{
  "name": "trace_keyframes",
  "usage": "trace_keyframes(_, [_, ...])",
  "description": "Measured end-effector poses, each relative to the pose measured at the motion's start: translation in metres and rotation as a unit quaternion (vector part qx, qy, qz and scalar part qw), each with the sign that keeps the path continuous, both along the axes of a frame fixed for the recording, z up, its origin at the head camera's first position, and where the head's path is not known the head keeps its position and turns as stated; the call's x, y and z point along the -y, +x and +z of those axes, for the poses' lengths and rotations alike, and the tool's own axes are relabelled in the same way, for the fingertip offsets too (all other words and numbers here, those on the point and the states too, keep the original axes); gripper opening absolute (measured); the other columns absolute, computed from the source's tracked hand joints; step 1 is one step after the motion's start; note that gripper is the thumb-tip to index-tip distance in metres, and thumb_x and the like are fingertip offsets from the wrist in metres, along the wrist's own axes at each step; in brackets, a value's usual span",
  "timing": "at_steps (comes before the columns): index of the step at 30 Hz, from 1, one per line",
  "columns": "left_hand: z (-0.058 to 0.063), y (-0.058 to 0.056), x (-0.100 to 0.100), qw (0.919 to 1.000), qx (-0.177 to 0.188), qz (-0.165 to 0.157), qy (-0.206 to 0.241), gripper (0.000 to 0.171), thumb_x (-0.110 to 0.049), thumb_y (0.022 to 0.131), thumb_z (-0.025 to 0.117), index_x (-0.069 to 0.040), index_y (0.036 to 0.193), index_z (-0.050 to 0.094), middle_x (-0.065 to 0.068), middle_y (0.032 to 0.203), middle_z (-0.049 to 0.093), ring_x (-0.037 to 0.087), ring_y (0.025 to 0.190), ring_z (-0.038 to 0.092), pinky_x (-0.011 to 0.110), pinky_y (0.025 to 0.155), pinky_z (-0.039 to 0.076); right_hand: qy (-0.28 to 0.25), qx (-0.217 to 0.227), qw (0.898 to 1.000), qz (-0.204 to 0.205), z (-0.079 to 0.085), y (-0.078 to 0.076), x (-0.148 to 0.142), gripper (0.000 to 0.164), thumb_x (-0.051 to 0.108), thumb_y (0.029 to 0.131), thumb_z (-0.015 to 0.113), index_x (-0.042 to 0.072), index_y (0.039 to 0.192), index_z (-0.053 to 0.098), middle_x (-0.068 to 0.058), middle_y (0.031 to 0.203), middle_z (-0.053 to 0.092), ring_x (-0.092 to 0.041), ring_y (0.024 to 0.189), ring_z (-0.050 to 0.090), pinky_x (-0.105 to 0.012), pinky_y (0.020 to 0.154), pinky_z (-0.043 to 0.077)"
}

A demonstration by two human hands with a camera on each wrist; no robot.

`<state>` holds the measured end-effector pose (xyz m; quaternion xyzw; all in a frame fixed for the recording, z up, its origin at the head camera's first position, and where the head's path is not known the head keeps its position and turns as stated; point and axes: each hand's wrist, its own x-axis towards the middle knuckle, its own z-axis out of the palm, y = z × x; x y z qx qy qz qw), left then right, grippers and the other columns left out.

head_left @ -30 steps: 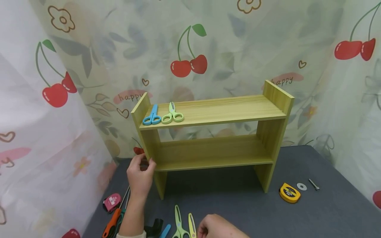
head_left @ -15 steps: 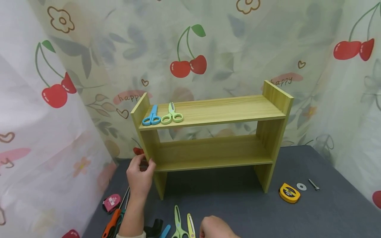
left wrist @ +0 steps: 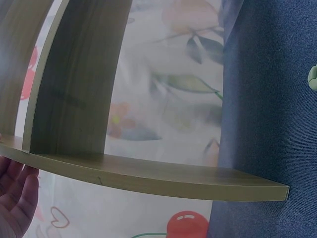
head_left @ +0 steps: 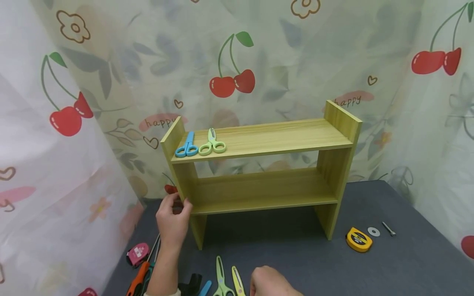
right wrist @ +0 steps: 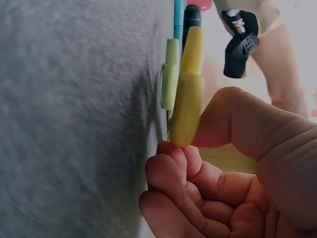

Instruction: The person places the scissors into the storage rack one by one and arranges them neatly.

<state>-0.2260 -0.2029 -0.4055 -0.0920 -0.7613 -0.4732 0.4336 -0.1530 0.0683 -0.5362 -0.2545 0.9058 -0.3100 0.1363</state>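
Note:
A small wooden two-tier shelf (head_left: 266, 139) stands on the dark table. My left hand (head_left: 172, 222) holds the shelf's left side panel (left wrist: 148, 183) by its front edge, level with the lower board. Low in the head view is my right hand (head_left: 274, 283), mostly cut off by the frame. The right wrist view shows its thumb and fingertips pinching the handle of yellow scissors (right wrist: 187, 104) close over the table. Green scissors (head_left: 220, 275) lie just left of the yellow pair. On the top board rest blue scissors (head_left: 187, 146) and pale green scissors (head_left: 212, 144), side by side.
A yellow tape measure (head_left: 359, 239), a washer (head_left: 373, 232) and a bolt (head_left: 389, 229) lie right of the shelf. Left of my left forearm are a pink tape measure (head_left: 138, 254) and an orange-handled screwdriver (head_left: 138, 279). A patterned curtain (head_left: 274, 74) surrounds the table.
My right hand has shifted slightly, and the yellow scissors' tip has moved a little left, toward the green pair. The left hand keeps its hold on the panel.

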Motion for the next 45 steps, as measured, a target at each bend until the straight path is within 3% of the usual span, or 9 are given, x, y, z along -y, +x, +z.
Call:
trace_keyframes(2, [0.000, 0.000, 0.000, 1.0000, 0.000, 0.000, 0.000, 0.017, 0.001, 0.086, 0.072, 0.001, 0.103, 0.072, 0.010, 0.096, 0.068, 0.019, 0.078, 0.064, 0.010, 0.064, 0.049, -0.012, 0.016, 1.000, -0.007, 0.009, 0.002, -0.002, 0.017, 0.007, 0.075, 0.078, 0.020, 0.065, 0.073, 0.017, 0.061, 0.059, -0.003, 0.058, 0.053, -0.025, 0.059, 0.049])
trace_keyframes(5, [0.000, 0.000, 0.000, 1.0000, 0.002, -0.001, 0.002, 0.017, 0.001, 0.086, 0.073, 0.001, 0.103, 0.072, 0.010, 0.096, 0.068, 0.019, 0.078, 0.064, 0.010, 0.064, 0.050, -0.038, 0.038, 0.999, -0.007, 0.039, 0.010, -0.006, 0.016, 0.007, 0.076, 0.080, 0.016, 0.065, 0.072, 0.012, 0.062, 0.060, -0.005, 0.058, 0.053, -0.029, 0.058, 0.049])
trace_keyframes(8, [0.000, 0.000, 0.000, 1.0000, 0.006, -0.001, 0.004, 0.017, 0.001, 0.087, 0.073, 0.001, 0.104, 0.072, 0.009, 0.096, 0.068, 0.017, 0.078, 0.064, 0.010, 0.065, 0.050, -0.065, 0.059, 0.996, -0.014, 0.064, 0.018, -0.010, 0.021, 0.006, 0.075, 0.078, 0.016, 0.061, 0.067, 0.010, 0.057, 0.056, -0.007, 0.053, 0.047, -0.029, 0.054, 0.044])
trace_keyframes(12, [0.001, 0.000, 0.000, 0.9999, 0.010, 0.000, 0.004, 0.017, 0.000, 0.087, 0.073, 0.000, 0.103, 0.072, 0.009, 0.096, 0.067, 0.017, 0.078, 0.064, 0.010, 0.065, 0.050, -0.087, 0.077, 0.993, -0.030, 0.084, 0.025, -0.014, 0.023, 0.002, 0.072, 0.071, 0.017, 0.057, 0.062, 0.010, 0.053, 0.047, -0.009, 0.049, 0.038, -0.025, 0.050, 0.034])
trace_keyframes(23, [0.001, 0.000, -0.001, 1.0000, 0.004, 0.001, 0.007, 0.017, 0.002, 0.086, 0.072, 0.002, 0.103, 0.071, 0.011, 0.096, 0.067, 0.024, 0.078, 0.065, 0.009, 0.064, 0.049, -0.085, 0.021, 0.995, -0.037, 0.118, 0.029, -0.032, 0.018, 0.004, 0.064, 0.067, 0.022, 0.061, 0.066, 0.013, 0.055, 0.054, -0.005, 0.050, 0.043, -0.021, 0.051, 0.036])
trace_keyframes(33, [0.001, 0.000, -0.002, 1.0000, 0.003, 0.002, 0.008, 0.017, 0.002, 0.086, 0.071, 0.002, 0.103, 0.071, 0.012, 0.096, 0.067, 0.026, 0.078, 0.065, 0.009, 0.064, 0.049, -0.096, -0.011, 0.995, -0.034, 0.147, 0.038, -0.051, 0.017, 0.006, 0.066, 0.070, 0.022, 0.067, 0.066, 0.014, 0.058, 0.055, -0.003, 0.053, 0.045, -0.021, 0.052, 0.039])
trace_keyframes(45, [0.000, -0.001, -0.001, 1.0000, -0.001, -0.001, 0.006, 0.017, 0.003, 0.085, 0.071, 0.002, 0.103, 0.071, 0.011, 0.096, 0.067, 0.023, 0.077, 0.065, 0.010, 0.064, 0.049, -0.123, -0.014, 0.991, -0.051, 0.174, 0.053, -0.074, 0.017, 0.005, 0.073, 0.072, 0.022, 0.074, 0.068, 0.011, 0.064, 0.061, -0.004, 0.055, 0.053, -0.024, 0.054, 0.046])
